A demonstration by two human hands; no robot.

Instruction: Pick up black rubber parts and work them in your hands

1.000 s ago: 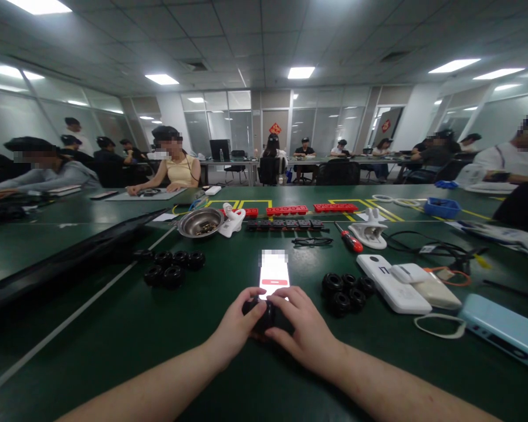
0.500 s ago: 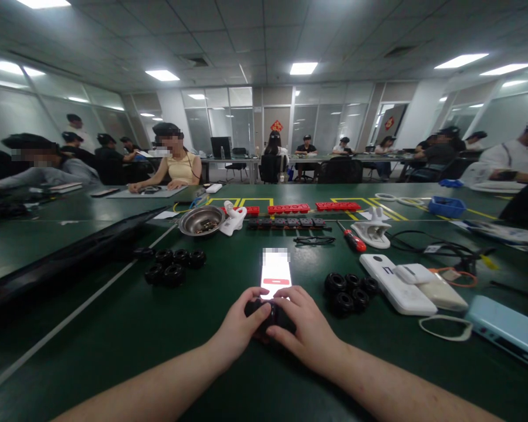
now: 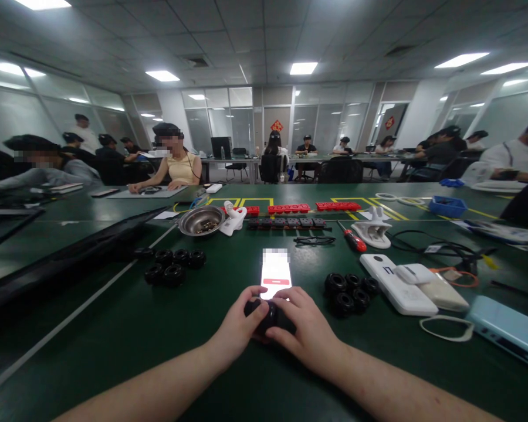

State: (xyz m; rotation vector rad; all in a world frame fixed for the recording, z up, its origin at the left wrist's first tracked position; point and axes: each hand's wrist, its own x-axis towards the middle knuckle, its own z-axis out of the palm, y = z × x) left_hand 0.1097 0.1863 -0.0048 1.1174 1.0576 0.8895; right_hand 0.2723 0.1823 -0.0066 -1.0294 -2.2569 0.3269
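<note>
My left hand [image 3: 243, 313] is closed around a black toy wheel [image 3: 271, 315], thumb across its near side. My right hand [image 3: 310, 329] closes on it from the right; its palm and fingers hide much of the dark piece, so I cannot tell if there is more than one. Just beyond my fingertips a phone [image 3: 276, 272] with a lit white screen lies on the green table. Several more black wheels [image 3: 174, 273] sit to the left, and another group of black wheels [image 3: 345, 299] is at the right.
A metal bowl [image 3: 188, 224] of small parts stands beyond the left wheels. Red trays [image 3: 288, 208], a row of black parts [image 3: 287, 224], a screwdriver [image 3: 356, 241], a white power bank [image 3: 391, 287] and a light-blue case [image 3: 510, 331] surround the work area. Co-workers sit farther back.
The wheel has turned slightly between my hands; both hands stay in nearly the same place. Things on the table around them have not moved.
</note>
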